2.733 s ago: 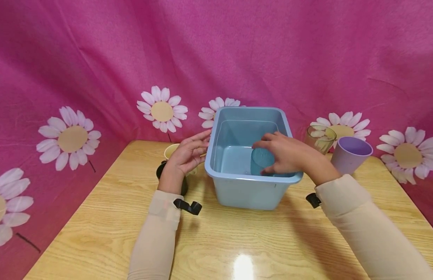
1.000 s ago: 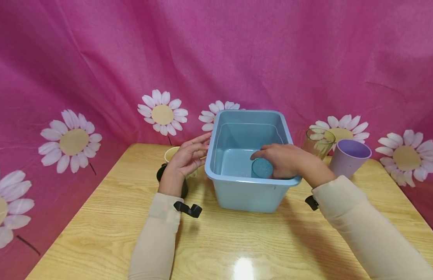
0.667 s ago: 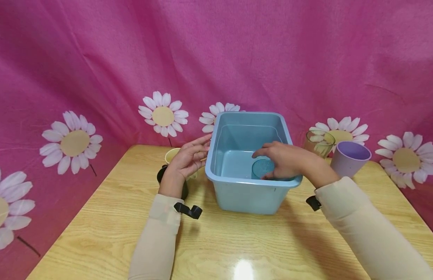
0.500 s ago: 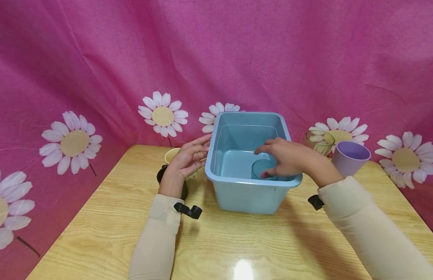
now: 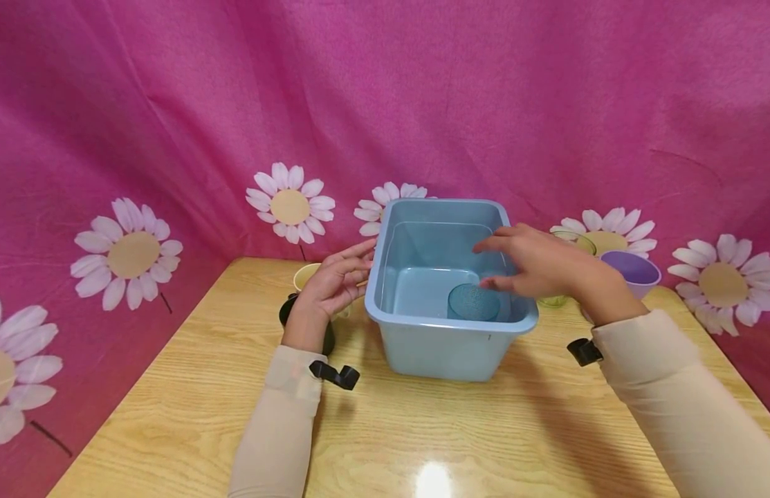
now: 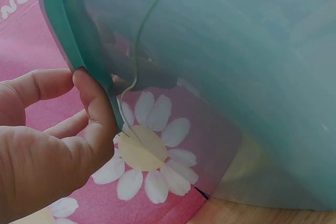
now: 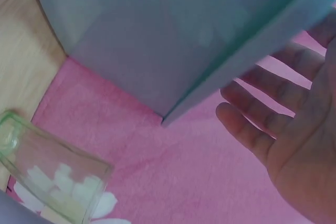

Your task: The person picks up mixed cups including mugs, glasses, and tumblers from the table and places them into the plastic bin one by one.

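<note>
Head view, far left: a dark thing (image 5: 286, 309) and a yellow cup (image 5: 303, 275) sit on the wooden table (image 5: 385, 436). The left hand and wrist cover so much of them that I can't tell what the dark thing is. Next is the left hand (image 5: 331, 280). It looks loose, palm showing, with its fingers resting at the left rim of the blue bin (image 5: 441, 349), on the outside. In the left wrist view, some letters (image 6: 18, 2) on the cloth are cut off.

Inside the bin, in the right corner close to the person, is the teal cup (image 5: 470, 306). The right hand (image 5: 540, 263) is the one close to it. It hangs over the bin's right side with fingers spread, and it holds nothing. From the middle of that hand the cup lies lower and to the left, just under the thumb. That way down into the corner looks like what matters most. The cup's long way seems to go up and down, but the bin's front wall hides its bottom, and I can't tell which end is up. Neither wrist view shows it.

Farther right are a green glass (image 5: 578, 241) and a purple cup (image 5: 634, 270), both partly hidden by the right hand and arm. The right wrist view is blurry too.
</note>
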Demonstrator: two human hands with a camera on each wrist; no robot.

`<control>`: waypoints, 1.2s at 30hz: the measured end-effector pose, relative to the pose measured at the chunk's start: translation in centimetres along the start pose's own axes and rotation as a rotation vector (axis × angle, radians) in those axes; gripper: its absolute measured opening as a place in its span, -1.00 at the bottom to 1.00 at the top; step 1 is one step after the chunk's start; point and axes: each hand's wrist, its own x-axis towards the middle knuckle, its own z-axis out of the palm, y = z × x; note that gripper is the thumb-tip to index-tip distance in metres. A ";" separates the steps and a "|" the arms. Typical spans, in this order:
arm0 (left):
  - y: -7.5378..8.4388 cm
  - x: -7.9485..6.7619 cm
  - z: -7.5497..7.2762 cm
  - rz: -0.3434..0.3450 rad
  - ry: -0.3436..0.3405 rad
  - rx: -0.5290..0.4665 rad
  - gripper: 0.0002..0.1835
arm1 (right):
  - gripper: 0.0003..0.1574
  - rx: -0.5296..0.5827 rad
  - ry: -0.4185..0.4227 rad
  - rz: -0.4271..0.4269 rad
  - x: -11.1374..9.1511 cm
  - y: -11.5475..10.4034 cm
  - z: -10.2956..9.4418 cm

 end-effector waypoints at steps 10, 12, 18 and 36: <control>-0.2 0.0 -0.1 0.016 -0.022 0.020 -0.40 | -0.40 0.018 0.039 0.035 -1.2 1.3 -1.0; -0.2 0.1 -0.2 0.019 -0.034 0.026 -0.39 | -0.41 0.019 0.051 0.030 -1.5 1.7 -1.1; -0.3 0.2 -0.1 0.017 -0.030 0.027 -0.38 | -0.41 0.028 0.075 0.043 -2.6 2.9 -1.8; -0.1 0.1 -0.1 0.015 -0.028 0.023 -0.39 | -0.61 0.026 0.194 0.049 -6.3 7.6 -1.3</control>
